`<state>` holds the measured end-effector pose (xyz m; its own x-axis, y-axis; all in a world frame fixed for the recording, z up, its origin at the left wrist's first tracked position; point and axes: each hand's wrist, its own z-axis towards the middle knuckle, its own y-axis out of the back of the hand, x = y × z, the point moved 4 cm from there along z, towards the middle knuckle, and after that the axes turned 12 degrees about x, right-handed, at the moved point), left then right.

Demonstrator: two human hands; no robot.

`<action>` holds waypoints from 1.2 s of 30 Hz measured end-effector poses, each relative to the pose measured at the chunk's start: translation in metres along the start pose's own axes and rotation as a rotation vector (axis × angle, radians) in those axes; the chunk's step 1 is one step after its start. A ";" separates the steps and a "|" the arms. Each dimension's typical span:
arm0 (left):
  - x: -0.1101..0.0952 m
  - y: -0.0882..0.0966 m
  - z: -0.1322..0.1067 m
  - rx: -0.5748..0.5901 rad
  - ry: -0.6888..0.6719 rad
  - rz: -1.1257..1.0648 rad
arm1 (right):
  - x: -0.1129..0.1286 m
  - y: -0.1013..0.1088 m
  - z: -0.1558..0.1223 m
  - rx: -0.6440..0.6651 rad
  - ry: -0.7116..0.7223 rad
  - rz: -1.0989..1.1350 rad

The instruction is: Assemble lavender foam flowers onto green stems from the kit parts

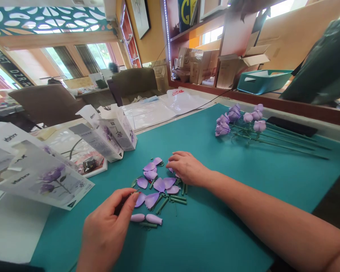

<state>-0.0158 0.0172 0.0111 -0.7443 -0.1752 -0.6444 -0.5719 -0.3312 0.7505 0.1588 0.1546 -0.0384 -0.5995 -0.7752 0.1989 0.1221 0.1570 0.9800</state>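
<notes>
My left hand (107, 223) is closed in a pinch at the left side of a loose pile of artificial flower parts. What is between its thumb and forefinger is too small to make out. My right hand (188, 169) reaches over the pile's far right side, fingers bent and slightly apart, close to a partly hidden purple petal. Several purple petals (159, 184) lie spread between the hands, among short green stem pieces (178, 199). Nearer to me are two pale purple buds (154, 219), side by side, with another green stem piece (149, 225) just below them.
Assembled purple flowers (223, 126) on long green stems lie at the right rear of the teal mat (215, 226). Printed white boxes (53, 181) stand open on the left. A black flat object (291, 126) and clear plastic sheeting (158, 109) lie towards the back.
</notes>
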 end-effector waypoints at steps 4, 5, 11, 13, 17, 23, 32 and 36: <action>-0.001 0.000 0.000 0.013 0.004 0.000 | 0.012 -0.010 0.001 0.070 0.154 -0.022; -0.001 0.000 0.000 0.015 0.006 -0.002 | 0.013 -0.012 0.001 0.088 0.175 -0.026; -0.001 -0.001 0.000 0.028 0.027 -0.017 | 0.004 -0.008 0.001 0.058 0.103 -0.017; -0.001 -0.001 0.000 0.025 0.027 -0.025 | 0.004 -0.002 -0.001 0.048 0.106 0.014; -0.001 -0.001 0.000 0.027 0.008 -0.051 | 0.020 0.000 -0.002 0.103 0.215 0.022; -0.001 -0.003 -0.001 0.047 -0.006 -0.056 | 0.030 -0.010 0.000 0.139 0.240 -0.091; -0.007 -0.006 -0.003 0.080 -0.009 -0.096 | 0.028 0.005 -0.009 0.216 0.352 0.087; -0.006 -0.005 -0.002 0.075 -0.008 -0.109 | 0.025 0.001 -0.008 0.270 0.320 0.004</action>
<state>-0.0074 0.0179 0.0107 -0.6791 -0.1348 -0.7216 -0.6731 -0.2779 0.6854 0.1504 0.1301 -0.0328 -0.3186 -0.9184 0.2344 -0.1128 0.2823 0.9527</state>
